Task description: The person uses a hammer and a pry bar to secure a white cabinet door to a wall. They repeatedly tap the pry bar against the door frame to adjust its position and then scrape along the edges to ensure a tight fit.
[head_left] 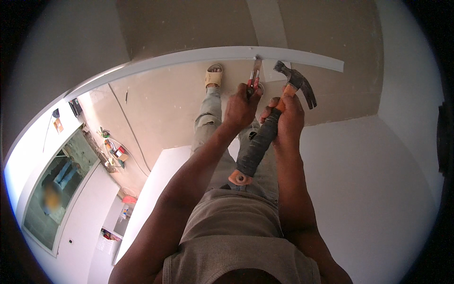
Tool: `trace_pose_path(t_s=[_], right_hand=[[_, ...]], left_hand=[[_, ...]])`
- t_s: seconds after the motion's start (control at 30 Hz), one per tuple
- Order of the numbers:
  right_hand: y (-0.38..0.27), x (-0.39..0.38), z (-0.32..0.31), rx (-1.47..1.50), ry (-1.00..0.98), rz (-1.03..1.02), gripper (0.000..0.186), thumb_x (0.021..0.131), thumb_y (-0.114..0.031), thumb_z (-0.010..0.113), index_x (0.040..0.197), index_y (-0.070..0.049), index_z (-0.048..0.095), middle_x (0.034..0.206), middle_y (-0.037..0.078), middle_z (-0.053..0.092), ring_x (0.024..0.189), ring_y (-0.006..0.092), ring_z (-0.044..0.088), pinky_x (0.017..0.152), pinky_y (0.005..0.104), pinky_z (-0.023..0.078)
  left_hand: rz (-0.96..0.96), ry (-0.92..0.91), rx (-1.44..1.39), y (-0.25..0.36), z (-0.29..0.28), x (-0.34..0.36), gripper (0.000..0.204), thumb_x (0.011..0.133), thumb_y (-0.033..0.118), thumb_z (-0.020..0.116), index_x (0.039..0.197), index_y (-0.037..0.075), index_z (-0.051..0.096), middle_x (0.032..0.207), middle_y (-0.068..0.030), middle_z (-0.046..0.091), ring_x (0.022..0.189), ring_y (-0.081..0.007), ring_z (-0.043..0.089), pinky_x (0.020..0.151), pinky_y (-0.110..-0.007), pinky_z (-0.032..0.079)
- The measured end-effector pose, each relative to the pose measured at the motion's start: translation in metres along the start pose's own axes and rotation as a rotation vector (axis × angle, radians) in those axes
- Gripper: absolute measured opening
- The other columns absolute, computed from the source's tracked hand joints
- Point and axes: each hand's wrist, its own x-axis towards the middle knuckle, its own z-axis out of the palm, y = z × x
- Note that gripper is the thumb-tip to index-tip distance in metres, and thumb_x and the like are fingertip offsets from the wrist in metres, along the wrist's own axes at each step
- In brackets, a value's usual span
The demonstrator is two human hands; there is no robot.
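Note:
My left hand (240, 108) is closed round a red-handled metal tool (253, 79), which looks like pliers. Its metal end touches a long white strip (307, 59) at a small point, perhaps a nail. In my right hand (290, 118) is a claw hammer (260, 139) with an orange handle wrapped in black. The hammer's head is raised just right of the tool, near the strip; whether it touches the strip I cannot tell. My legs and sandaled feet show below the strip.
A beige floor (170, 109) has a cable and a cluster of small tools and items (116, 151) at the left. A white wall (364, 180) stands at the right. A framed glass pane (75, 151) at the far left shows a person. A small shelf (113, 222) sits below it.

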Motion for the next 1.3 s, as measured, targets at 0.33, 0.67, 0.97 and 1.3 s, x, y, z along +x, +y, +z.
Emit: trace_pose_path(t_s=[0.33, 0.67, 0.97, 1.3], right_hand=[[-0.002, -0.002, 0.0, -0.016, -0.11, 0.057, 0.028, 0.104, -0.029, 0.052, 0.121, -0.007, 0.054, 0.078, 0.006, 0.06, 0.054, 0.0175, 0.062, 0.045, 0.0337, 0.053], [-0.002, 0.004, -0.009, -0.052, -0.169, 0.05, 0.025, 0.104, -0.027, 0.051, 0.12, -0.008, 0.053, 0.078, 0.007, 0.061, 0.051, 0.017, 0.061, 0.044, 0.0353, 0.052], [-0.001, 0.003, -0.001, -0.014, -0.093, 0.043, 0.026, 0.103, -0.028, 0.053, 0.118, -0.007, 0.052, 0.076, 0.007, 0.06, 0.051, 0.019, 0.061, 0.043, 0.0352, 0.051], [0.0, 0.005, -0.004, -0.041, -0.128, 0.012, 0.023, 0.103, -0.024, 0.049, 0.114, -0.005, 0.049, 0.074, 0.01, 0.059, 0.047, 0.0231, 0.061, 0.042, 0.0399, 0.053]], left_hand=[[0.224, 0.053, 0.092, -0.028, 0.009, 0.004, 0.048, 0.1, 0.046, 0.061, 0.107, -0.002, 0.054, 0.084, -0.0294, 0.069, 0.087, -0.0497, 0.069, 0.075, -0.054, 0.051], [0.03, 0.036, 0.051, -0.021, 0.01, 0.004, 0.047, 0.1, 0.046, 0.061, 0.109, 0.0, 0.054, 0.085, -0.0294, 0.068, 0.088, -0.0501, 0.068, 0.076, -0.055, 0.05], [-0.036, 0.025, -0.099, 0.004, -0.001, 0.0, 0.046, 0.101, 0.044, 0.06, 0.107, 0.0, 0.052, 0.083, -0.0294, 0.068, 0.086, -0.0511, 0.068, 0.073, -0.055, 0.051], [0.082, 0.022, -0.002, -0.009, 0.003, 0.001, 0.044, 0.101, 0.043, 0.061, 0.105, 0.0, 0.052, 0.08, -0.0276, 0.068, 0.084, -0.0478, 0.07, 0.072, -0.053, 0.051]])
